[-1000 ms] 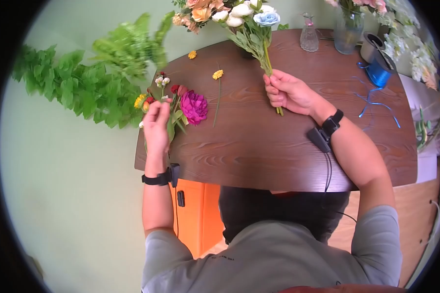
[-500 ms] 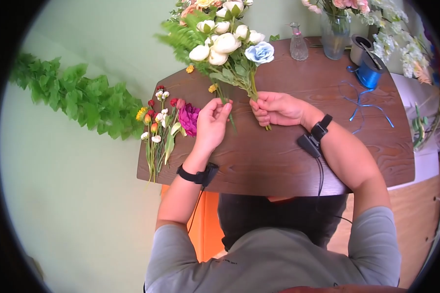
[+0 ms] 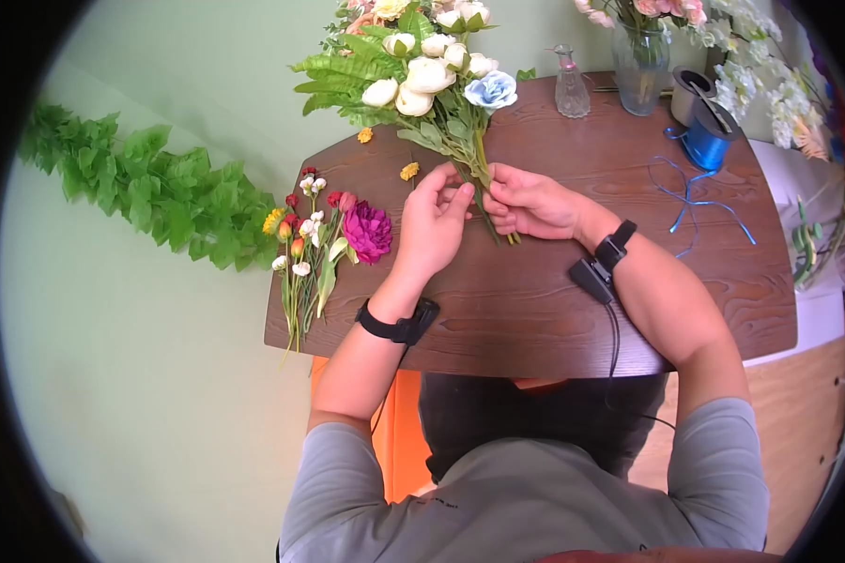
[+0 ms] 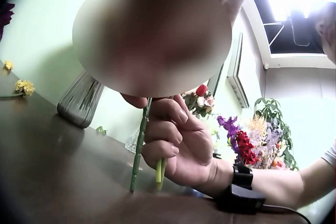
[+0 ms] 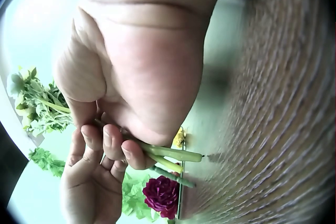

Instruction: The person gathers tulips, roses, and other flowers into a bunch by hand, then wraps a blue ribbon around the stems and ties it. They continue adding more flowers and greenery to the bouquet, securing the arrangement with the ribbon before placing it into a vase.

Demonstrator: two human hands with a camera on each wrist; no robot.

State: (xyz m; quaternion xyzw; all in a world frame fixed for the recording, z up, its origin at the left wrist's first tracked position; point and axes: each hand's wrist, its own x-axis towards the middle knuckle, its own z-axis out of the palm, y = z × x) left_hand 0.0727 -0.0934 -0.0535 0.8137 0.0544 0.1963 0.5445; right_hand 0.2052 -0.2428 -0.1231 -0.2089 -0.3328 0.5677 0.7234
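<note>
The right hand [image 3: 533,205] grips the stems of a bunch with white blooms [image 3: 429,75] and a blue rose [image 3: 491,90]. Against that bunch the left hand [image 3: 432,223] pinches the dark green stem of a fern [image 3: 343,80], whose fronds spread left of the white blooms. Both hands nearly meet above the table. In the left wrist view the green fern stem [image 4: 139,153] hangs beside the curled fingers of the right hand [image 4: 181,145]. Cut stem ends [image 5: 178,154] stick out below the right hand in the right wrist view.
Loose flowers, among them a magenta bloom [image 3: 367,233], lie on the table's left side. A small glass vase [image 3: 572,86], a larger vase [image 3: 641,75] and a blue ribbon spool [image 3: 707,141] stand at the back right. A leafy garland [image 3: 160,192] hangs left.
The left hand has come from the loose flowers at the left to the right hand, bringing the fern against the bunch. The right hand has lowered slightly toward the person, still gripping the stems.
</note>
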